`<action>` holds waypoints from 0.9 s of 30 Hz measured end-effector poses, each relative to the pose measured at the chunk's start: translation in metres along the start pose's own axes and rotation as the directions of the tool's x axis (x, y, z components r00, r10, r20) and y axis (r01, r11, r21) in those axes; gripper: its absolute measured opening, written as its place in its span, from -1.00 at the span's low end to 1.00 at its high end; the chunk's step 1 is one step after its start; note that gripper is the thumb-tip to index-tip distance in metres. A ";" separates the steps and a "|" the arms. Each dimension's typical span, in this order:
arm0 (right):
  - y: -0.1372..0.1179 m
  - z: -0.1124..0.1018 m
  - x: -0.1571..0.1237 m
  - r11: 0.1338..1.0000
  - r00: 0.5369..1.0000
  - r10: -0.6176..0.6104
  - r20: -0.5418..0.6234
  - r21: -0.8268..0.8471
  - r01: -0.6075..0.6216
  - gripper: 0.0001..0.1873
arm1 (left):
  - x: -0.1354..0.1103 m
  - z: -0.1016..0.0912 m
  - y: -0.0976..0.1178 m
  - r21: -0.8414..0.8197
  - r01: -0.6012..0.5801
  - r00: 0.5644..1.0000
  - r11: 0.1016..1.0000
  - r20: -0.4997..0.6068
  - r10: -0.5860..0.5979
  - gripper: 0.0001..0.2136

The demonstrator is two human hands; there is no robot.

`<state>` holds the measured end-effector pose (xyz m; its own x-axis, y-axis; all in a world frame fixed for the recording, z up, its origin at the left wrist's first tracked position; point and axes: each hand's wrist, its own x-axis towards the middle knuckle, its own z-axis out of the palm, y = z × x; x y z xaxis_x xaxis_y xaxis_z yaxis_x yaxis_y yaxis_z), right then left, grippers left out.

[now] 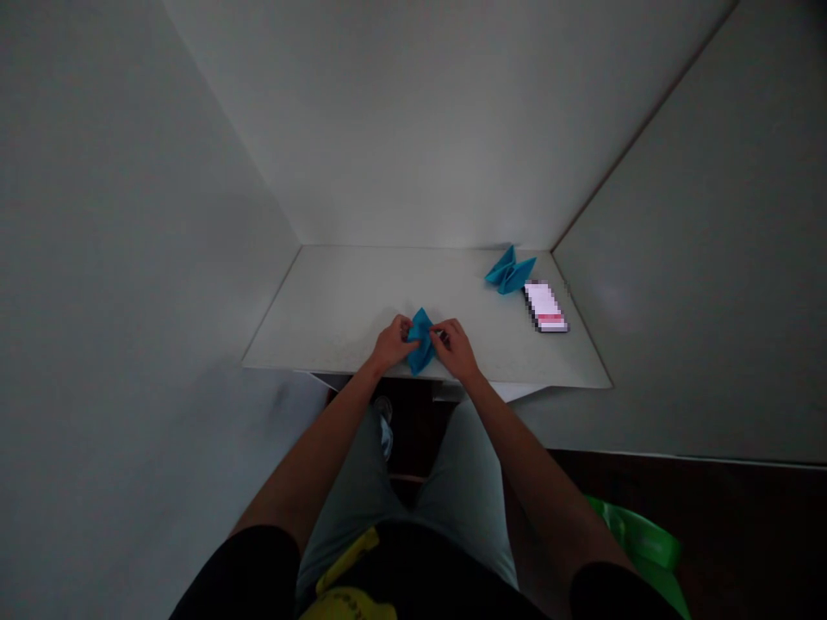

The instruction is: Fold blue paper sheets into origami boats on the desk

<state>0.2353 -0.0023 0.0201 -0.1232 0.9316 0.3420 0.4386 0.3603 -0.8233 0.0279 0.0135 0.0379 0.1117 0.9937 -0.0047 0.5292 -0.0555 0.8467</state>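
Observation:
A small folded piece of blue paper (pixel 422 334) is held between my two hands, just above the front part of the white table. My left hand (pixel 393 343) pinches its left edge, with the thumb lying over the paper. On the other side, my right hand (pixel 453 346) grips the right edge between thumb and fingers. The paper has pointed ends at top and bottom, and its finer creases are too small to make out. Farther back on the right lies a finished-looking blue origami shape (pixel 510 271) with several pointed flaps, touched by neither hand.
A phone (pixel 546 307) with a lit, blurred screen lies at the right of the white table (pixel 336 301). White walls enclose the table at left, back and right. My legs are below its front edge. A green plastic object (pixel 639 534) stands at the lower right.

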 end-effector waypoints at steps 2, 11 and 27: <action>0.000 0.000 0.000 0.998 0.998 0.034 -0.058 -0.047 -0.036 -0.67 | -0.004 0.000 -0.001 -0.091 -0.037 0.999 0.995 -0.024 0.035 -0.63; -0.017 0.007 0.027 0.894 0.948 0.319 0.016 -0.337 -0.295 -0.46 | -0.005 0.003 -0.005 -0.169 -0.107 0.993 0.980 -0.062 0.098 -0.81; -0.007 0.007 0.051 0.886 0.893 0.450 -0.007 -0.127 -0.447 -0.72 | -0.007 0.002 -0.003 -0.202 -0.125 0.992 0.971 -0.054 0.116 -0.81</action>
<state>0.2196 0.0427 0.0397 0.0936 0.9937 -0.0616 0.5562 -0.1035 -0.8246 0.0277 0.0067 0.0343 0.1272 0.9843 0.1224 0.3303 -0.1584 0.9305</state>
